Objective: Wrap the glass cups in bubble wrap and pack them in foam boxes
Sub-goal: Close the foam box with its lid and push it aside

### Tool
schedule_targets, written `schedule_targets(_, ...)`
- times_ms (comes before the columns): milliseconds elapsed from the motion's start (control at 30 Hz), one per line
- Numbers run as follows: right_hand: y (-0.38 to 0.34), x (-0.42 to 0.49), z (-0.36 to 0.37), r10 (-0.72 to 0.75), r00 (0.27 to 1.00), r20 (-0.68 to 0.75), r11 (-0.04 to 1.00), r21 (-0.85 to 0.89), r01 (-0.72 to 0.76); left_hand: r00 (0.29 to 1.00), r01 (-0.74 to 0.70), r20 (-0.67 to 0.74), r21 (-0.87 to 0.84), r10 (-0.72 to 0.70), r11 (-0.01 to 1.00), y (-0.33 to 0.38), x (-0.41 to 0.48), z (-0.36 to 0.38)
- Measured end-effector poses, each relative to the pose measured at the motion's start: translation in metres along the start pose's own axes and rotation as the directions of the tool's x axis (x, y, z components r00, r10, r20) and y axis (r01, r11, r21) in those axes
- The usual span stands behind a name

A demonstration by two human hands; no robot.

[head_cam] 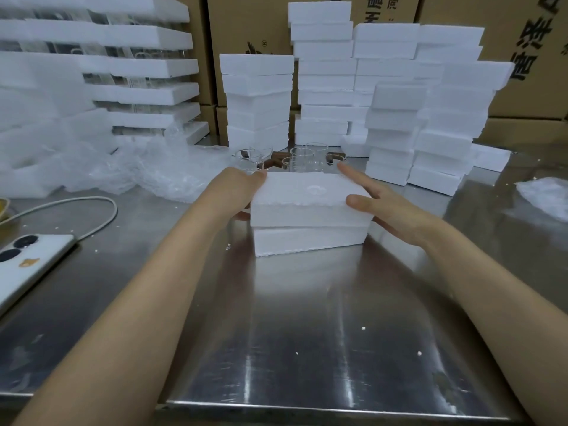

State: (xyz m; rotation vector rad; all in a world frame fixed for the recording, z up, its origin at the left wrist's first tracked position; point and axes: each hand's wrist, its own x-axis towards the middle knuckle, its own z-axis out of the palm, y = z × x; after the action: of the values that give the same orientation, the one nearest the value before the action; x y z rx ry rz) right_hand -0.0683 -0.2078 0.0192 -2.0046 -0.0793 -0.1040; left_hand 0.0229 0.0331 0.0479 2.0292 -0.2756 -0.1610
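Centrally, foam box [307, 193] held between left hand [235, 187] and right hand [392, 209]

The bench [307, 333] is shown in brushed sheet metal, glossy and reflective. The foam box [307, 192] is formed of white matt foam, finely grained and rough-edged. The glass cups [302, 158] are made of clear smooth glass, the bubble wrap [172, 176] of shiny crinkled plastic film, and the cartons [246, 23] of brown matt cardboard.
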Motion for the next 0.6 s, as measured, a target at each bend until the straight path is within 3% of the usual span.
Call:
schedule_targets(200,-0.0019,-0.0001,0.0012,-0.03,0.996,-0.084,0.993,-0.118,0.02,1.0,0.001,-0.004,0.031,-0.001,1.0,-0.001,-0.0007,-0.0016)
schedule_targets(600,-0.0049,-0.0005,0.0033,-0.056,0.998,-0.004,0.965,-0.259,0.053,1.0,-0.011,0.002,0.138,0.011,0.99,-0.0054,0.0029,-0.0025)
